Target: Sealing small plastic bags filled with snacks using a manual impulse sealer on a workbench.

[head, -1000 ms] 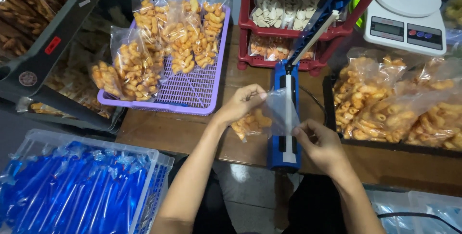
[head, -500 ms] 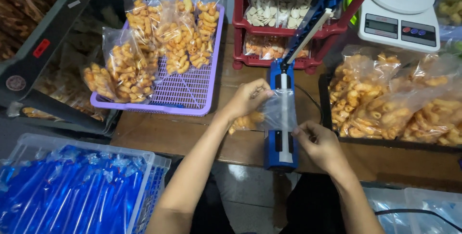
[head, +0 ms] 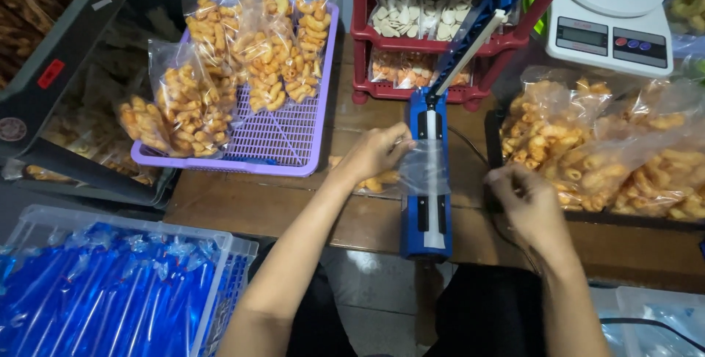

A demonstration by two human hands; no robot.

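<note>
A: What is the person's left hand [head: 376,153] doing?

B: Its fingers are pinching the top of a small clear plastic bag of orange curled snacks [head: 411,171], laying the bag's open end across the bar of the blue hand-lever heat sealer [head: 428,173] near the front edge of the brown wooden counter [head: 294,203]. The hand is hiding most of the snacks; only a few are peeking out under the wrist.

A: And the right hand [head: 527,204]?

B: It is hovering apart from the bag, right of the sealer, fingers loosely curled. Whether it is pinching anything cannot be told, since its back is facing the camera.

A: Is the sealer's arm down?

B: No, the blue lever arm [head: 481,19] is standing raised, slanting toward the red plastic shelf rack [head: 382,34].

A: What else is sitting around?

B: A purple mesh tray [head: 286,140] with filled snack bags at the counter's back left, a white digital kitchen scale [head: 613,15] at the back right, cut off by the frame, and a black tray of larger snack bags [head: 587,151] along the right edge. A white crate of blue plastic tubes [head: 110,283] is sitting below, partly cropped.
</note>
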